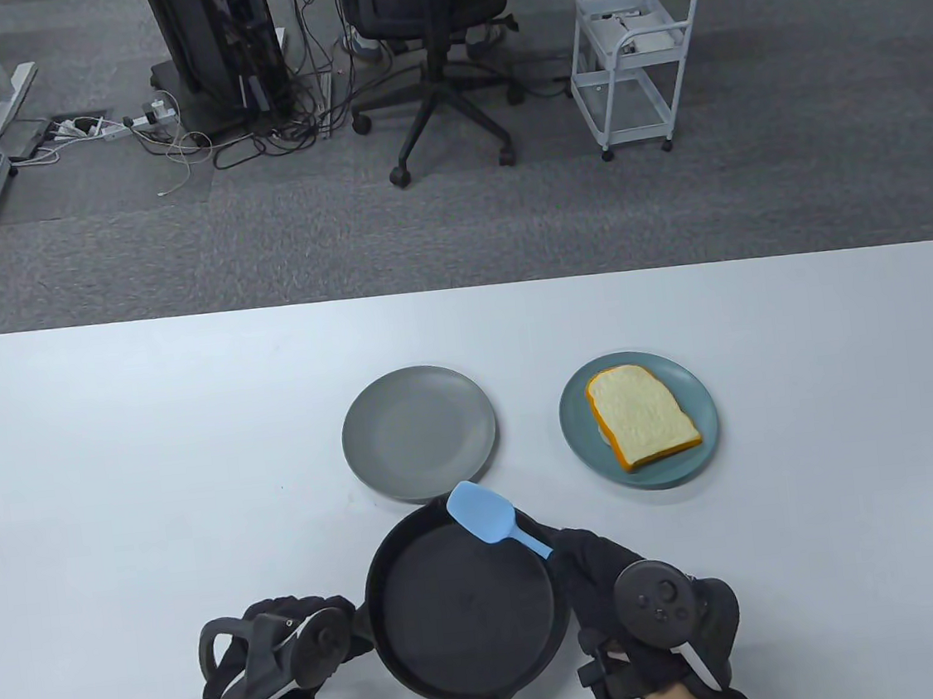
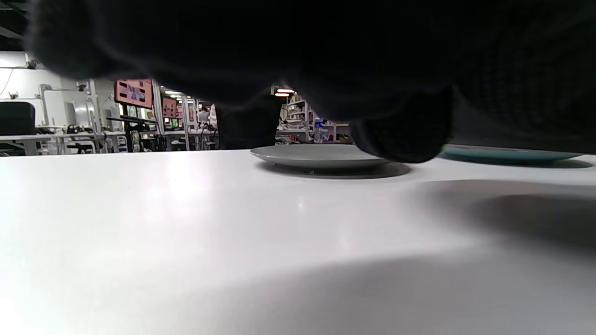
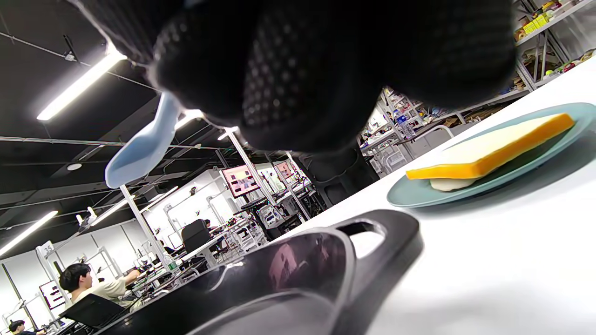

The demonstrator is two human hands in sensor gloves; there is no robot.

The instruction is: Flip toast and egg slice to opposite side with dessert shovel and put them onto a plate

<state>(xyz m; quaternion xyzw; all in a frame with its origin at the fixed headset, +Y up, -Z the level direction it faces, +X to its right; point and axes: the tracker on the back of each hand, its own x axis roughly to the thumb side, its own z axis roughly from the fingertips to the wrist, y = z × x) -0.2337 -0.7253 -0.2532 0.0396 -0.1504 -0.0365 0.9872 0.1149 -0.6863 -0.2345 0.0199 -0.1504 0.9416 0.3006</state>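
The toast (image 1: 642,417) lies on the teal plate (image 1: 695,459) at the right. In the right wrist view a white egg slice (image 3: 447,184) peeks out from under the toast (image 3: 489,149). My right hand (image 1: 572,559) grips the handle of the blue dessert shovel (image 1: 484,514), whose blade hovers over the far rim of the black pan (image 1: 460,608). The pan looks bare inside. My left hand (image 1: 338,629) is curled at the pan's left side, where its handle is hidden under the glove. The grey plate (image 1: 419,434) holds nothing.
The pan sits near the table's front edge, between my hands. The grey plate (image 2: 321,156) and the teal plate (image 2: 507,155) stand just beyond it. Beyond the table's far edge are an office chair (image 1: 435,53) and a white cart (image 1: 635,49).
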